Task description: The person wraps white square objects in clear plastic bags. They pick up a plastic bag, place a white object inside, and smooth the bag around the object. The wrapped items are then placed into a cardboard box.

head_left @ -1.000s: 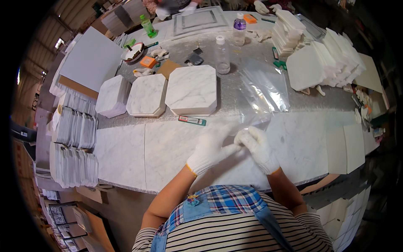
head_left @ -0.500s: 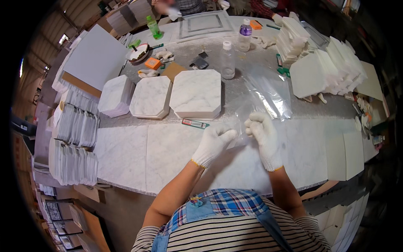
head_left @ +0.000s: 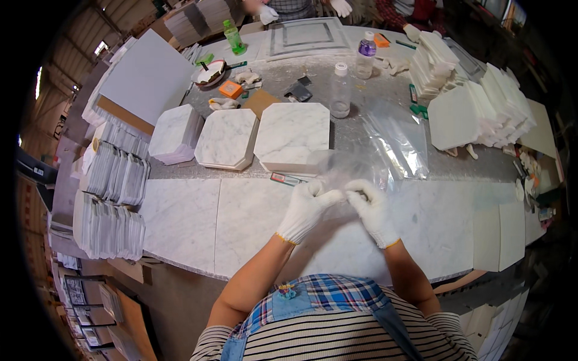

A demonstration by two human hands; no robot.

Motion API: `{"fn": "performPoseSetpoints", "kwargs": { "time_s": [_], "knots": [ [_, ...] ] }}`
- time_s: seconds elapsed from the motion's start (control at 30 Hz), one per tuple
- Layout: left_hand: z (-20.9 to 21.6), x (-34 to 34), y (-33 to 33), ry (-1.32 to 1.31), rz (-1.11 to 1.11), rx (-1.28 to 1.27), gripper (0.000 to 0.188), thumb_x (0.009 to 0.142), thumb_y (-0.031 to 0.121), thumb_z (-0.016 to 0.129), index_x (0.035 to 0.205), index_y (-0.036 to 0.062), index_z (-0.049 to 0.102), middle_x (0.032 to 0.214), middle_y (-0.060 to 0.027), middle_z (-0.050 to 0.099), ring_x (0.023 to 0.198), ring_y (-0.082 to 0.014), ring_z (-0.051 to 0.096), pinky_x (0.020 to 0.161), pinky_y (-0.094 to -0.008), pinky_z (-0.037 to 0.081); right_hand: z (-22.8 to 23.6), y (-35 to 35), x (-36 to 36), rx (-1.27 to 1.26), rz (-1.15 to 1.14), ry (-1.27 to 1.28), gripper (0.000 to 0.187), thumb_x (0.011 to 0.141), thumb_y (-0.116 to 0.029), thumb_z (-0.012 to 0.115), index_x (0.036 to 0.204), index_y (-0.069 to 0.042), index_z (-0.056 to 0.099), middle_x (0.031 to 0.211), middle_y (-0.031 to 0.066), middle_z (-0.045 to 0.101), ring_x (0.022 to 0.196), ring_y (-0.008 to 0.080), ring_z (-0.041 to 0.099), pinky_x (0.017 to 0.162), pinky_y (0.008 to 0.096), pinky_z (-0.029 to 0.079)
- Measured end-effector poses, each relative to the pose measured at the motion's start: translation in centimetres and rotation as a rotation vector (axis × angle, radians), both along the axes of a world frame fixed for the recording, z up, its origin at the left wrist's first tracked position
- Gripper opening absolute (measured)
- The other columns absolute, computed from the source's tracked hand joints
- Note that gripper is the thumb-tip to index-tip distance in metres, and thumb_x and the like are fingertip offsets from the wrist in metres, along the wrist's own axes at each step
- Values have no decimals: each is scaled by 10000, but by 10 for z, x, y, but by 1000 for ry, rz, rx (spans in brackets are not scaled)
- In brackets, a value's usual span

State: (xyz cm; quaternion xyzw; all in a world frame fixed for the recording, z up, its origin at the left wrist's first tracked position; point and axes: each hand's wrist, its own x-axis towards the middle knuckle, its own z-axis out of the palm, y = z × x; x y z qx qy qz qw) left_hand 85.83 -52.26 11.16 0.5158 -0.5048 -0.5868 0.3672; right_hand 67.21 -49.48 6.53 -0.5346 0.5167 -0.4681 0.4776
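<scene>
Both my hands wear white knit gloves with yellow cuffs and meet above the front of the marble table [head_left: 253,234]. My left hand [head_left: 305,210] pinches the near edge of a clear plastic bag [head_left: 350,165], thumb pointing to the right. My right hand [head_left: 372,210] grips the same edge close beside it, fingers curled. The bag spreads away from me, its far part blurred. Beyond my left hand lie a green-and-red box cutter pack [head_left: 286,179] and a stack of white marble tiles with cut corners [head_left: 292,135].
Two more tile stacks, a middle one [head_left: 227,137] and a left one [head_left: 174,132], stand alongside. Further flat plastic bags [head_left: 400,141] lie to the right. A clear bottle [head_left: 341,90] stands behind. White tiles lean in piles at right [head_left: 481,111] and left [head_left: 111,228]. Co-workers' gloved hands [head_left: 341,7] show at the far side.
My hands have come closer together on the bag. Its film has billowed up and spread to the left, toward the nearest tile stack. The whole view has shifted slightly.
</scene>
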Motion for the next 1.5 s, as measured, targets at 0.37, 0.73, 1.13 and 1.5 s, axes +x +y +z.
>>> {"fn": "performPoseSetpoints", "kwargs": {
  "time_s": [0.37, 0.73, 1.13, 1.5],
  "knots": [
    [4, 2, 4, -12, -79, 107, 340, 791, 122, 811, 582, 85, 545, 650, 37, 553, 600, -42, 466, 517, -239, 342, 31, 4, 18, -175, 106, 265, 656, 817, -118, 783, 1396, -69, 479, 1014, 76, 672, 821, 168, 607, 778, 289, 517],
    [-1, -4, 3, 154, -10, 114, 323, 908, 236, 726, 661, 81, 585, 652, 13, 571, 588, -70, 473, 542, -250, 368, 31, -7, 15, -265, 56, 229, 169, 880, -39, 662, 1047, -36, 688, 964, 120, 680, 847, 229, 668, 739, 322, 523],
    [-22, 15, -13, 275, 209, 133, 320, 951, 232, 675, 692, 65, 590, 694, -43, 610, 579, -114, 523, 553, -282, 438, 30, -39, -16, 84, -246, -251, 121, 1008, -148, 570, 1073, -64, 630, 973, 24, 663, 733, 61, 569, 593, 227, 467],
    [39, 250, -40, 1164, 595, -230, 484, 1042, 352, 552, 614, 182, 406, 557, 50, 335, 532, -109, 358, 841, -429, 496, -25, -123, -216, -43, -768, -938, 194, 1019, -187, 535, 1119, -29, 588, 1065, 128, 661, 948, 255, 651, 806, 379, 528]
  ]
}}
